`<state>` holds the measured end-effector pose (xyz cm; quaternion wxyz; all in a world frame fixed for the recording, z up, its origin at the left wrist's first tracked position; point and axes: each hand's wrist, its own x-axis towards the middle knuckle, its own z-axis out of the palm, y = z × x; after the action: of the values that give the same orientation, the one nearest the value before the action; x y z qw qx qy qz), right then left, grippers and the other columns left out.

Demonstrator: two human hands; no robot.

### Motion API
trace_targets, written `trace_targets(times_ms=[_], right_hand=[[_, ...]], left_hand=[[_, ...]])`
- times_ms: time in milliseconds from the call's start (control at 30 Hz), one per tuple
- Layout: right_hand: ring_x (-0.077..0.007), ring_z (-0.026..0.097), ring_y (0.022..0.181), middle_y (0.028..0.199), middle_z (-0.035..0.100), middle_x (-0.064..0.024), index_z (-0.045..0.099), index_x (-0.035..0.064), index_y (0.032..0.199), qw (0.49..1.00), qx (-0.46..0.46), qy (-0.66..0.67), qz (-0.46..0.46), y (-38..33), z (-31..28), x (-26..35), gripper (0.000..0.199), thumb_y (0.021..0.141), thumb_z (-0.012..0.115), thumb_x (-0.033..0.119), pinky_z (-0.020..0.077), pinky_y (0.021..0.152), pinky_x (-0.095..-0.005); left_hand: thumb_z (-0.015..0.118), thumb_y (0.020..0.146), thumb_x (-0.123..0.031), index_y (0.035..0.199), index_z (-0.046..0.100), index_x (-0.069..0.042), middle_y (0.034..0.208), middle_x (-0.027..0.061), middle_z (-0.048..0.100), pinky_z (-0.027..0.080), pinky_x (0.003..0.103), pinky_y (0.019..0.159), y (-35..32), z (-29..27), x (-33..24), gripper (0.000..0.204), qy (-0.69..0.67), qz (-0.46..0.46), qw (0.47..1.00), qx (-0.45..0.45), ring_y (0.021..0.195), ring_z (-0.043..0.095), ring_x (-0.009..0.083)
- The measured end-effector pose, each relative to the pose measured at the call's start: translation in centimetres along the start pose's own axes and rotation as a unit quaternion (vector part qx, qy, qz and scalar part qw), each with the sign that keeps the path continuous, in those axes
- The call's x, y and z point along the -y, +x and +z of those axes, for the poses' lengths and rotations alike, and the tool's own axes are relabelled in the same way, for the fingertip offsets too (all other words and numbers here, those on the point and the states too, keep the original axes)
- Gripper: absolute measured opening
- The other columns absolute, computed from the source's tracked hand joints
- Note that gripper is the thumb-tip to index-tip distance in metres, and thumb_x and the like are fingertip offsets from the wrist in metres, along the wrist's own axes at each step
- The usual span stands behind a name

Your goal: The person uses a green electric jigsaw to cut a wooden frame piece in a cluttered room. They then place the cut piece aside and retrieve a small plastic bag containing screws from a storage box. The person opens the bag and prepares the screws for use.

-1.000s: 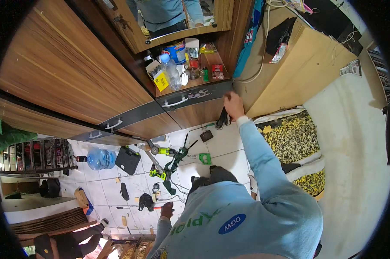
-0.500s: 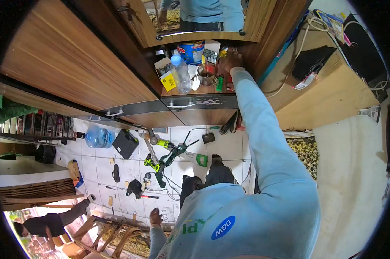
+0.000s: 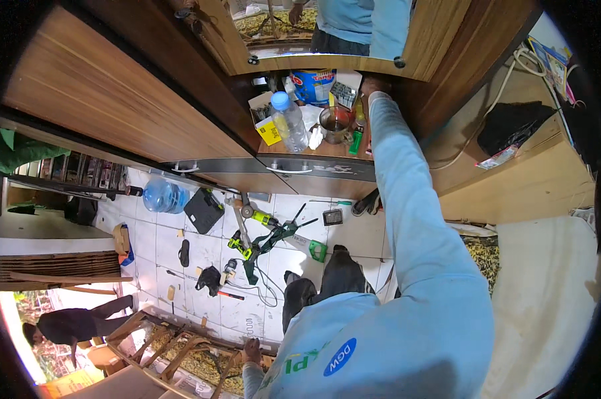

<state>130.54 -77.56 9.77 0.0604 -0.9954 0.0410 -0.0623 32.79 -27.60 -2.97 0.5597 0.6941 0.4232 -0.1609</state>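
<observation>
My right hand (image 3: 376, 85) is deep in the shelf compartment (image 3: 343, 159), against its right side wall. Its fingers point away and are hidden, so any hold does not show. Just left of it are a green lighter-like item (image 3: 356, 141), a glass mug (image 3: 336, 126) with dark residue and an open white box (image 3: 344, 94). A clear plastic bottle (image 3: 290, 126) with a blue cap stands further left, beside a yellow-and-white box (image 3: 268, 132). Behind is a blue packet (image 3: 313, 86). Low at my side hangs my left hand (image 3: 252, 350), apparently empty, fingers loosely apart.
A mirror (image 3: 327, 26) is set above the compartment. On the tiled floor lie a green-handled saw (image 3: 317, 251), a green power tool (image 3: 239, 246), a black case (image 3: 204, 211) and cords. A wooden bench frame (image 3: 174, 352) stands behind me; another person (image 3: 81, 326) is at lower left.
My right hand has gone further into the compartment, toward the back right. The view has shifted, so the shelf things appear lower and more to the right. My left hand stays low at my side.
</observation>
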Motion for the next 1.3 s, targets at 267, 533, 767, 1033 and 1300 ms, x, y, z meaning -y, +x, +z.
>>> trace_targets(times_ms=[267,533,767,1033,1300], right_hand=[[-0.0369,0.066,0.121,0.134,0.067,-0.0172,0.073,0.0117,0.125,0.985,-0.152,0.072,-0.049,-4.0,-1.3,6.6,0.037,0.096,0.056,0.025,0.0525,0.104,-0.0488],[-0.0374,0.067,0.12,0.133,0.068,-0.018,0.073,0.0103,0.124,0.998,0.048,-0.022,-0.029,-2.5,-4.0,5.0,0.037,0.095,0.056,0.025,0.0532,0.103,-0.0486],[-0.0379,0.067,0.119,0.131,0.068,-0.0188,0.073,0.0091,0.123,0.992,0.091,-0.074,-0.046,-3.5,-3.9,4.0,0.037,0.095,0.057,0.026,0.0537,0.102,-0.0484],[-0.0385,0.067,0.118,0.13,0.069,-0.0197,0.073,0.0078,0.122,0.98,0.125,-0.13,-0.081,-7.3,-6.7,4.6,0.037,0.095,0.057,0.026,0.0543,0.101,-0.0483],[-0.0369,0.07,0.112,0.119,0.073,-0.0198,0.076,0.0072,0.114,0.991,0.113,-0.026,-0.068,-12.1,-10.6,5.3,0.031,0.09,0.064,0.023,0.0579,0.096,-0.0461]], left_hand=[[0.071,0.098,-0.033,0.135,0.057,0.003,0.115,0.0167,0.07,0.06,0.035,0.075,-2.3,-0.9,-1.8,0.054,-0.047,-0.157,0.984,-0.076,0.09,0.071,0.0234],[0.07,0.097,-0.036,0.138,0.057,0.003,0.111,0.0154,0.072,0.055,0.034,0.075,-2.4,0.4,-3.5,0.058,-0.005,-0.11,0.989,-0.096,0.09,0.07,0.0205],[0.071,0.097,-0.035,0.14,0.054,0.003,0.115,0.0175,0.072,0.058,0.036,0.079,-2.9,0.2,-4.6,0.06,0.025,-0.143,0.988,-0.054,0.093,0.071,0.0217],[0.068,0.098,-0.04,0.139,0.056,0.005,0.114,0.0186,0.073,0.059,0.033,0.075,1.6,0.3,-3.7,0.062,0.047,-0.12,0.992,0.001,0.088,0.074,0.0242],[0.066,0.1,-0.035,0.138,0.057,0.004,0.108,0.017,0.072,0.059,0.033,0.072,8.5,-3.4,-0.7,0.056,0.024,0.007,1.0,-0.003,0.085,0.072,0.0229]])
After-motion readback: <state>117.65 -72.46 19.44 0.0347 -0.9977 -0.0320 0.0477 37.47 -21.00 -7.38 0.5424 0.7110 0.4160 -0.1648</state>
